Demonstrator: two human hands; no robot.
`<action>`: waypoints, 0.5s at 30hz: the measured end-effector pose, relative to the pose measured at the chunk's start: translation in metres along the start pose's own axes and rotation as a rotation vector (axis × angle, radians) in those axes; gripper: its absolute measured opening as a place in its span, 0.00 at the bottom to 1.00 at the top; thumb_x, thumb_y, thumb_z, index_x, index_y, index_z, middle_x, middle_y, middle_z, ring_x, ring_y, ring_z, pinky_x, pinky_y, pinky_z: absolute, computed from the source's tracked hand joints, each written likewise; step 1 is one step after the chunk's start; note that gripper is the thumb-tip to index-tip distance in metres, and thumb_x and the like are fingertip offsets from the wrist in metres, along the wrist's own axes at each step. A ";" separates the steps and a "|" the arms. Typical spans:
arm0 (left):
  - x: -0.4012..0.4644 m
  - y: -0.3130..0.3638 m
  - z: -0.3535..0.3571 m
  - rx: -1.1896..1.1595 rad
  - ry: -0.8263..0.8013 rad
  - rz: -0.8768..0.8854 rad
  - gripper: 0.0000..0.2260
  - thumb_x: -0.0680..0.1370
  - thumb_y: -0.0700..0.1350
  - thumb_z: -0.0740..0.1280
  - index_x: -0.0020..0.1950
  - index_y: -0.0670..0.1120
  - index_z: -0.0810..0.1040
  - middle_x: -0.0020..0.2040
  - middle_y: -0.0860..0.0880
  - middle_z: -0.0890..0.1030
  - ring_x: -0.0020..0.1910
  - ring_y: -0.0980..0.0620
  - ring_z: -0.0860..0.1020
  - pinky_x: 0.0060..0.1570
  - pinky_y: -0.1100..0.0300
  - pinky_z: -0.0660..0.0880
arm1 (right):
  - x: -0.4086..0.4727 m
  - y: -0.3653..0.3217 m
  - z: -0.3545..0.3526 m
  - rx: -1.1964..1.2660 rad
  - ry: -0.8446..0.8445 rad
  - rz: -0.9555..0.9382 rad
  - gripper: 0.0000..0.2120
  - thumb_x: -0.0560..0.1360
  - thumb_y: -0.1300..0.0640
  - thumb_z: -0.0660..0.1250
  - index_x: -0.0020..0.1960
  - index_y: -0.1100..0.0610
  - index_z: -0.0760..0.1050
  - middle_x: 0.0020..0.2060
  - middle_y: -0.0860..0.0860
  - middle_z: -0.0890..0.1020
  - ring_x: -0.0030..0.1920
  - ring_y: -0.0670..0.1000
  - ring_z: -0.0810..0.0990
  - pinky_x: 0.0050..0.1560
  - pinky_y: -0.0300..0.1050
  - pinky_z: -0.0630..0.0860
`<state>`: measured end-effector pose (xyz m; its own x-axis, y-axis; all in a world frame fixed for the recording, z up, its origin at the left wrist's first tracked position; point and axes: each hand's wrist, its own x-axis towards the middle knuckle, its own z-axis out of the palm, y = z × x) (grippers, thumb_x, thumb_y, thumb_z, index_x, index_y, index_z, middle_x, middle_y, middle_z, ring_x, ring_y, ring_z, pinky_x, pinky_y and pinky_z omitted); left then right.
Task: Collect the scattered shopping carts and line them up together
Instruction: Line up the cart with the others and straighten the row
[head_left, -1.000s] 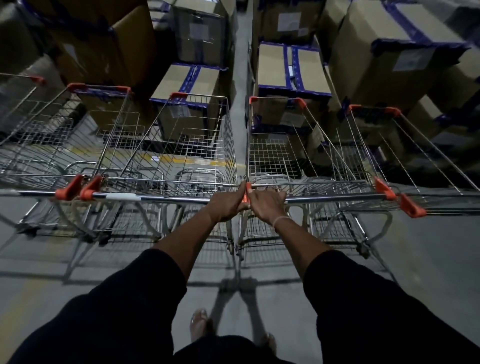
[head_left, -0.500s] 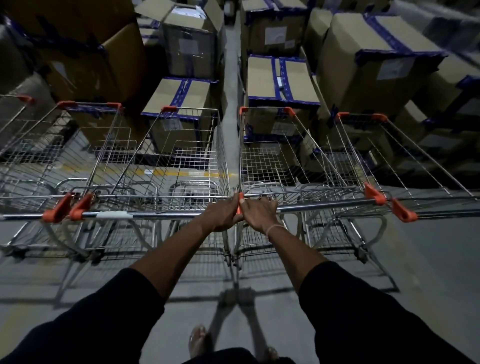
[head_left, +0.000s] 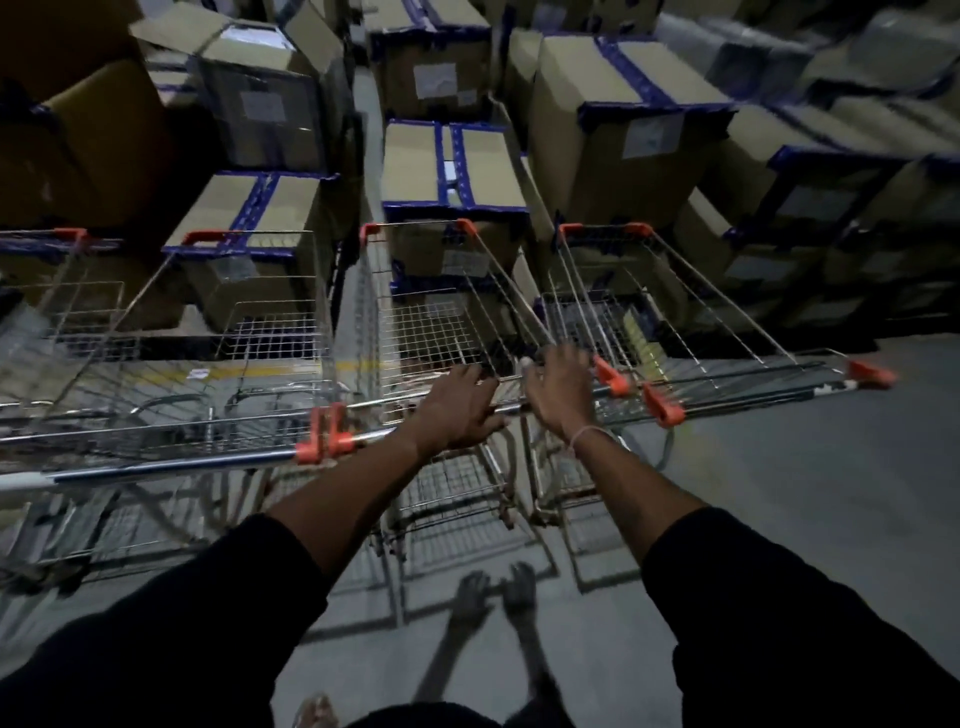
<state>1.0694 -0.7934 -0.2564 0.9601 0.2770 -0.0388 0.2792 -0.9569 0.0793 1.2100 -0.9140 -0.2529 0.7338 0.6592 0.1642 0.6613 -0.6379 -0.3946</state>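
Note:
Several wire shopping carts with orange corner caps stand side by side facing stacked boxes. From the left they are a far-left cart (head_left: 57, 312), a second cart (head_left: 249, 332), a middle cart (head_left: 431, 322) and a right cart (head_left: 675, 317). My left hand (head_left: 457, 408) and my right hand (head_left: 558, 395) sit close together on the middle cart's handle (head_left: 511, 408), near its right end. Their fingers curl over the bar toward the basket. The picture is blurred by motion. The right cart's handle (head_left: 753, 389) juts out to the right.
Taped cardboard boxes (head_left: 452, 171) are stacked tightly just beyond the cart fronts, with a narrow gap (head_left: 363, 130) between stacks. A yellow floor line (head_left: 291, 370) runs under the baskets. Grey concrete floor (head_left: 779, 493) lies to the right and behind me.
My view has swung and the carts have rolled closer to the boxes. My hands have shifted from the joint between two handles to the right part of the middle cart's handle.

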 end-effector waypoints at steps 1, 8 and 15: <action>0.017 0.021 0.003 -0.025 0.001 0.002 0.30 0.80 0.63 0.61 0.74 0.44 0.68 0.68 0.37 0.72 0.63 0.37 0.71 0.62 0.45 0.71 | 0.005 0.031 -0.012 -0.041 0.026 0.015 0.17 0.82 0.50 0.62 0.59 0.64 0.75 0.60 0.64 0.75 0.61 0.64 0.71 0.61 0.57 0.67; 0.105 0.141 0.019 -0.225 -0.022 -0.085 0.29 0.83 0.61 0.56 0.79 0.48 0.58 0.72 0.39 0.71 0.67 0.36 0.72 0.64 0.43 0.69 | 0.019 0.203 -0.060 -0.156 -0.103 0.188 0.17 0.83 0.47 0.57 0.58 0.58 0.77 0.58 0.59 0.80 0.64 0.63 0.73 0.71 0.60 0.62; 0.109 0.161 0.032 -0.152 -0.042 -0.258 0.23 0.84 0.62 0.49 0.78 0.57 0.58 0.62 0.41 0.77 0.60 0.40 0.75 0.59 0.47 0.67 | 0.020 0.218 -0.056 -0.106 -0.342 0.104 0.27 0.86 0.43 0.42 0.58 0.52 0.79 0.51 0.53 0.83 0.67 0.57 0.71 0.75 0.58 0.51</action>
<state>1.2189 -0.9200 -0.2799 0.8567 0.5020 -0.1183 0.5157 -0.8307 0.2097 1.3773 -1.0622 -0.2846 0.7157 0.6719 -0.1905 0.6113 -0.7346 -0.2944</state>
